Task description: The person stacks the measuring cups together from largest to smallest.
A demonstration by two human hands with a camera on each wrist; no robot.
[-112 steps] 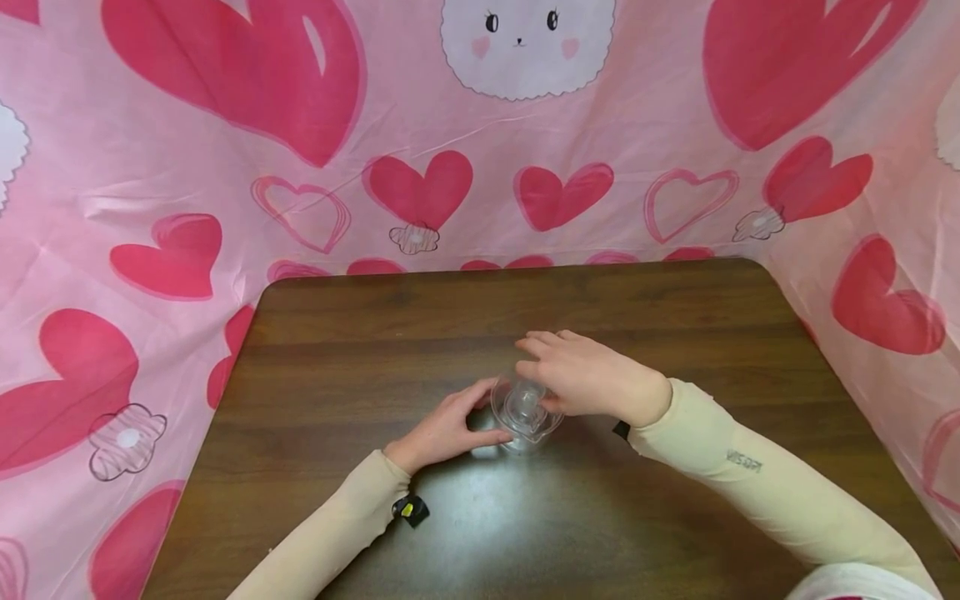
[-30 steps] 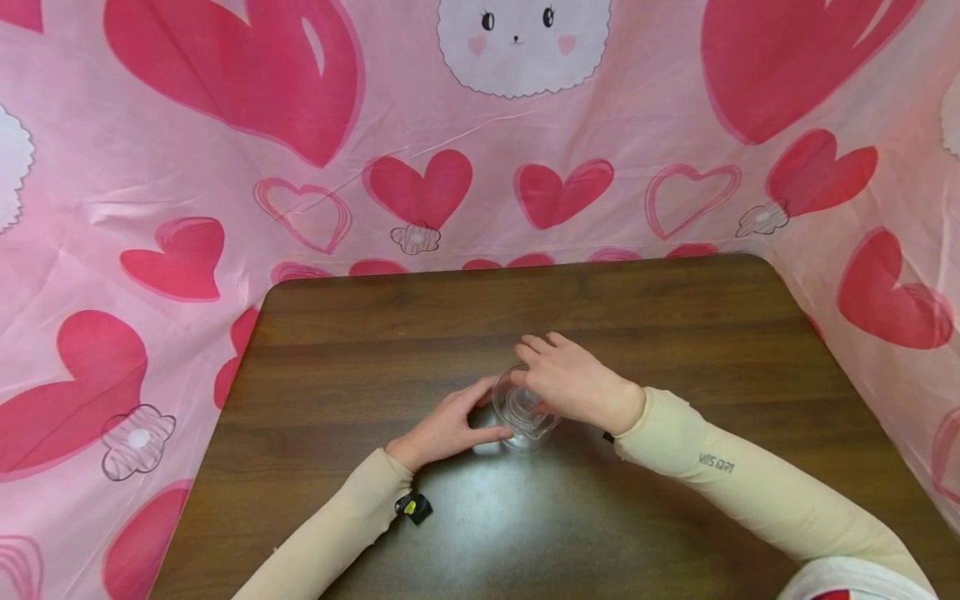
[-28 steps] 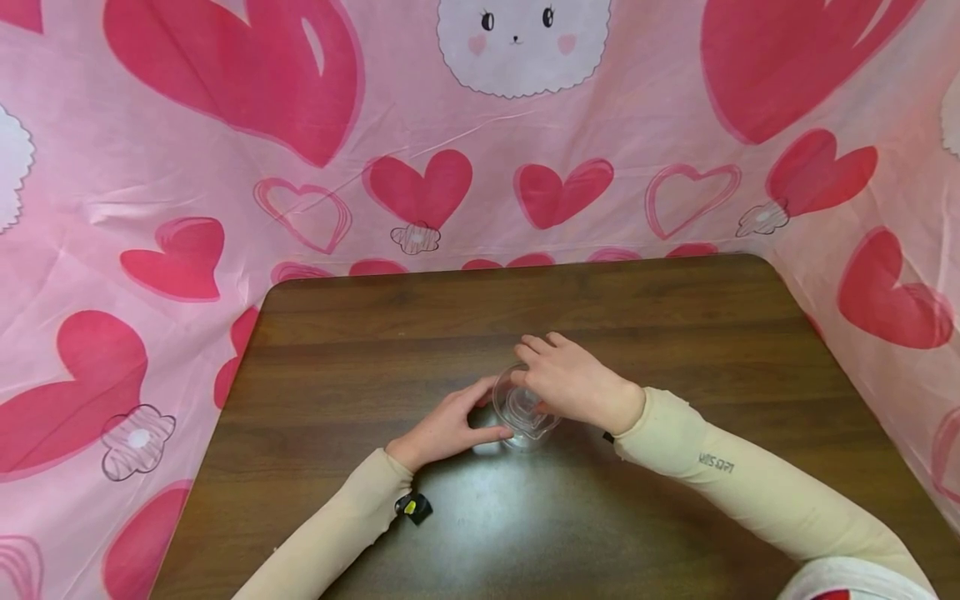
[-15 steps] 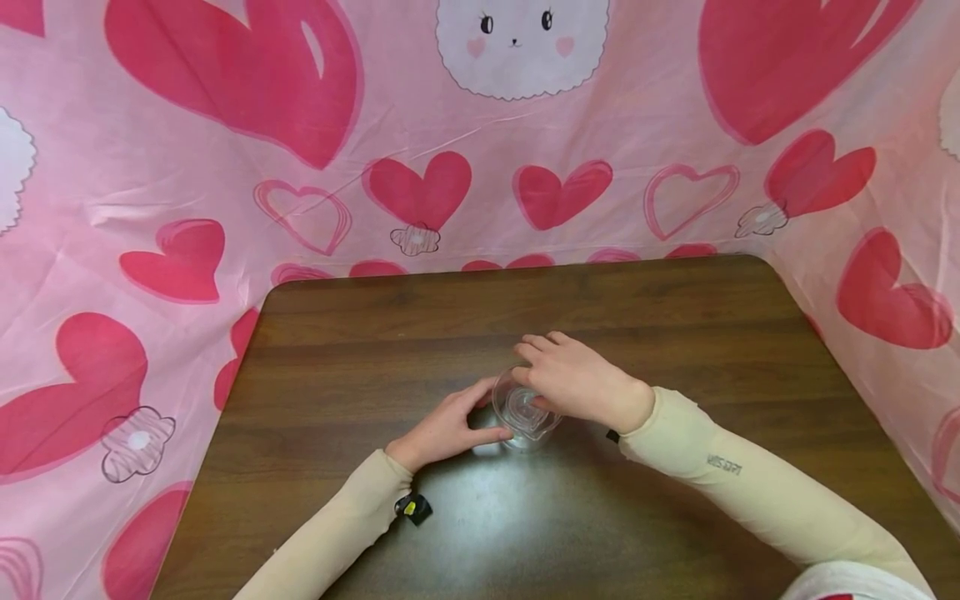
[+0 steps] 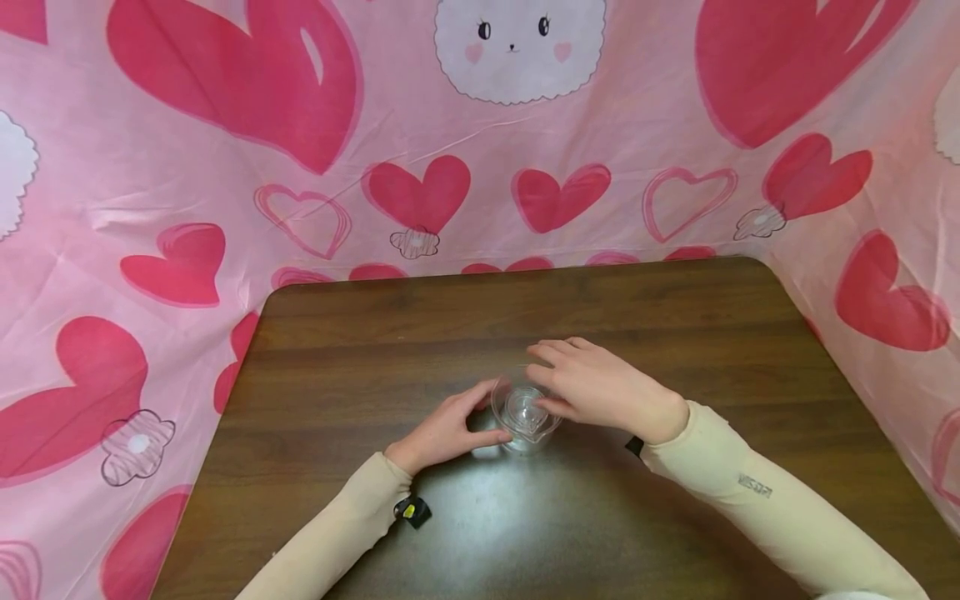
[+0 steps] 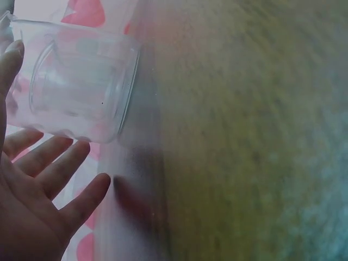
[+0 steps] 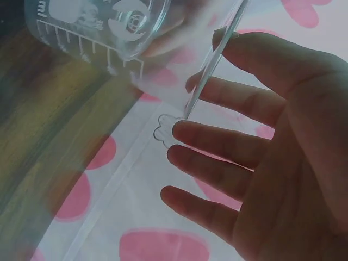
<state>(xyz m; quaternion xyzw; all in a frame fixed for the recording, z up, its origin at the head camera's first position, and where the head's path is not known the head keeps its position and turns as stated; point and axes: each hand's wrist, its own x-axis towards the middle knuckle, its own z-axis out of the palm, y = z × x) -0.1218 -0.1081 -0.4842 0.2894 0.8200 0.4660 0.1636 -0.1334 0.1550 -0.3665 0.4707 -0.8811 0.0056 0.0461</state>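
A clear glass beaker (image 5: 546,427) stands upright near the middle of the brown table, with a smaller clear beaker (image 5: 524,408) nested inside it. My left hand (image 5: 448,427) holds the large beaker from the left, thumb on the near side and fingers on the far side. Above its right side, my right hand (image 5: 603,390) has its fingers loosely extended. In the right wrist view, white scale marks (image 7: 89,46) show on the glass, and the right thumb (image 7: 255,54) and index fingertip overlap the rim. The left wrist view shows the small beaker (image 6: 76,84) through the outer wall.
The wooden table (image 5: 360,350) has rounded far corners. A pink cloth (image 5: 495,133) with printed hearts hangs behind it and along both sides. Black straps with small devices (image 5: 412,511) sit at the wrists over cream sleeves (image 5: 795,500).
My right hand has drawn back a little to the right and its fingers have lifted from over the small beaker, which shows more now. The left hand has stayed in place.
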